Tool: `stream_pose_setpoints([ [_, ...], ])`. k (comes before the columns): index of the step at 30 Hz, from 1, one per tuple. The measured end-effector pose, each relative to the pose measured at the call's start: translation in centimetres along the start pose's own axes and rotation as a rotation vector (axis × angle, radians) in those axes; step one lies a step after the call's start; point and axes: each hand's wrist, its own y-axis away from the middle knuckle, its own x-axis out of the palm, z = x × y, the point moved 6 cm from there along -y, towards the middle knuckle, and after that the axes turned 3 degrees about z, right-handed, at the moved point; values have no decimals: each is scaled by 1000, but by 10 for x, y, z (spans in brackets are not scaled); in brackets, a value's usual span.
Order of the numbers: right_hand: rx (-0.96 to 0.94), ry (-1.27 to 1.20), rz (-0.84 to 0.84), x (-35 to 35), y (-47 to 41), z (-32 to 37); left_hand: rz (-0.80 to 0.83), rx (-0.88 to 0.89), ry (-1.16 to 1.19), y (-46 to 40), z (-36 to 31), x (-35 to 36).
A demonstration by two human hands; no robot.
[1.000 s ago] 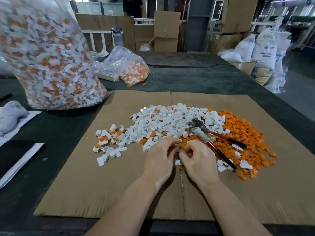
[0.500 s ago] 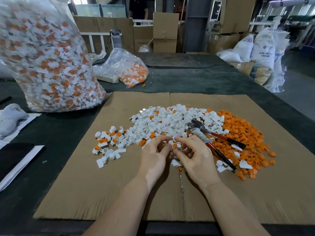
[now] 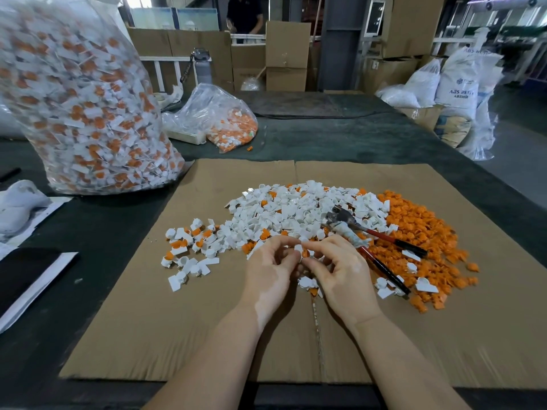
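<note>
My left hand [image 3: 270, 272] and my right hand [image 3: 340, 270] meet above the brown cardboard sheet [image 3: 207, 335]. Between their fingertips they pinch a small white plastic cap with an orange insert [image 3: 301, 251]. Just beyond them lies a heap of white caps [image 3: 296, 213], some with orange inserts. A pile of loose orange inserts [image 3: 420, 232] sits to the right. A few finished-looking white and orange pieces [image 3: 189, 250] are scattered at the left of the heap.
Red-handled pliers [image 3: 370, 235] lie across the piles beside my right hand. A big clear bag of white and orange caps [image 3: 80, 113] stands at the left, a smaller bag [image 3: 225, 122] behind. Boxes, sacks and a person stand beyond the dark table.
Both hands have lifted off the cardboard and moved slightly away from me, and their fingers have opened up around the small cap they hold together.
</note>
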Motion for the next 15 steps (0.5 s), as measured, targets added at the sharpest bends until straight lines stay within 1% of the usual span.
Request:
stream_pose_setpoints([
  [7,35,3,26,1,0,-2,-16,4,-19,-1,-2,0],
  [11,47,26,20,0,0,-2,-15,-33,-11,-4,-4,0],
  [13,47,98,-33,-8,-1,-1,-18,-69,53,-5,-5,1],
  [15,79,238,-144,-23,-4,-6,-19,-114,143,-6,-6,2],
])
